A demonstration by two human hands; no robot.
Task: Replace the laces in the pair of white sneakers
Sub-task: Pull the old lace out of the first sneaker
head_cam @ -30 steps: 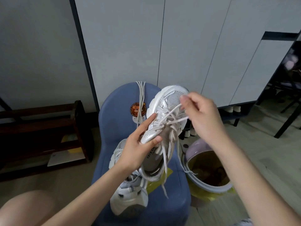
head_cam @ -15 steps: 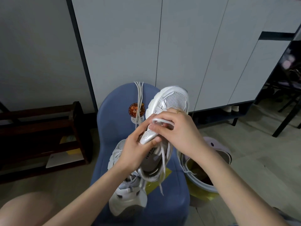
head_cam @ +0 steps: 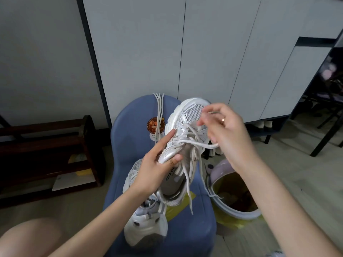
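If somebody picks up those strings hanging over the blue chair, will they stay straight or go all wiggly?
Probably wiggly: the spare laces bend limply over the top of the blue chair. They look thin, so likely very light. Lifted by one end, they might slide off.

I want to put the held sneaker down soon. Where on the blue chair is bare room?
Bare blue chair seat shows right of the second white sneaker, toward the round bin. The left and middle are crowded by that shoe; spare white laces hang down the backrest.
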